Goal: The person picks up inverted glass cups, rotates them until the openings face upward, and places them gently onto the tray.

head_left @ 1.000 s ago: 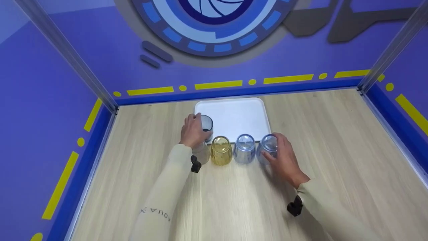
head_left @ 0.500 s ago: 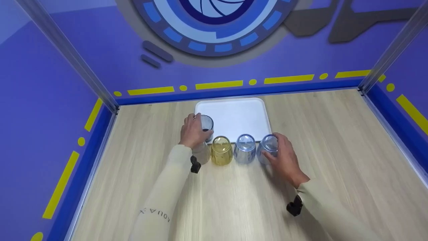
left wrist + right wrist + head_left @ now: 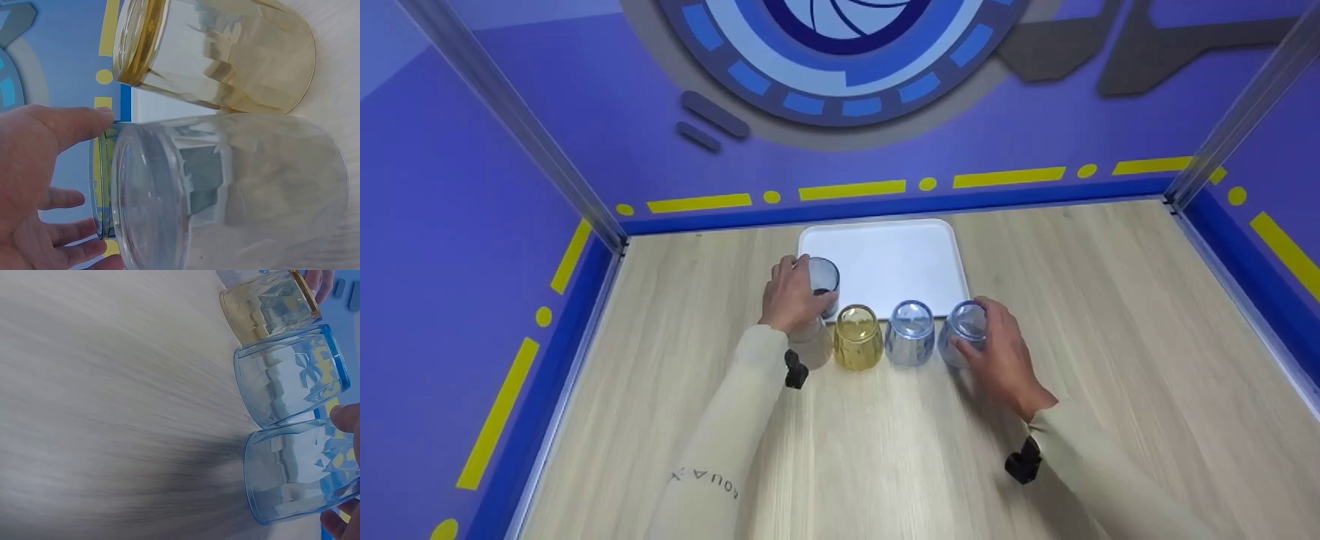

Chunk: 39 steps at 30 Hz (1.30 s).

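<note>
My left hand holds a smoky grey glass, mouth up, at the near left corner of a white tray. Its thumb and fingers lie around the rim, seen also in the left wrist view. Below that hand an upside-down clear glass is partly hidden by it. An upside-down yellow glass and an upside-down blue glass continue the row in front of the tray. At the row's right end my right hand grips a second blue glass, base up, around its upper part.
The wooden tabletop carries everything. Blue-purple printed panels enclose it at the back, on the left and on the right. The tray lies near the back panel.
</note>
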Motion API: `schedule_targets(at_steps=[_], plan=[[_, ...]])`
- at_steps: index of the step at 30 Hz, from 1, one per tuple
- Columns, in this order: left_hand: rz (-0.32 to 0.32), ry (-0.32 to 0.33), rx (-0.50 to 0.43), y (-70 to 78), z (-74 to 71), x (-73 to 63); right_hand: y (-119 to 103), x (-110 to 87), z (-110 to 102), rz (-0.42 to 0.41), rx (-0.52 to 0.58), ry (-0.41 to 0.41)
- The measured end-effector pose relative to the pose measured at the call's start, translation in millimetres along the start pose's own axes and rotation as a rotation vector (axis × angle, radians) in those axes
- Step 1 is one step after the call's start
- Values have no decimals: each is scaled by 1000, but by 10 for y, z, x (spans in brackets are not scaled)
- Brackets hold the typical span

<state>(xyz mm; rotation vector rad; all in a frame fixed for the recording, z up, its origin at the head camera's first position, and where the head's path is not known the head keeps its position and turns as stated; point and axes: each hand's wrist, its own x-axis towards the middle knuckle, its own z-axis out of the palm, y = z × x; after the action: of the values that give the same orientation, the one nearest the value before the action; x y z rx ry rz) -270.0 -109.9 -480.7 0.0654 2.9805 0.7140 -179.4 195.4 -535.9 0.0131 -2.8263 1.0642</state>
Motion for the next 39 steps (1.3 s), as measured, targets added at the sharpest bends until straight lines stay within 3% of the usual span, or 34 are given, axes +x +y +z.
schedule_targets(at_steps=[39], plan=[[32,1,4,20,-57,-64,-6,-77,-116,-24,2,49]])
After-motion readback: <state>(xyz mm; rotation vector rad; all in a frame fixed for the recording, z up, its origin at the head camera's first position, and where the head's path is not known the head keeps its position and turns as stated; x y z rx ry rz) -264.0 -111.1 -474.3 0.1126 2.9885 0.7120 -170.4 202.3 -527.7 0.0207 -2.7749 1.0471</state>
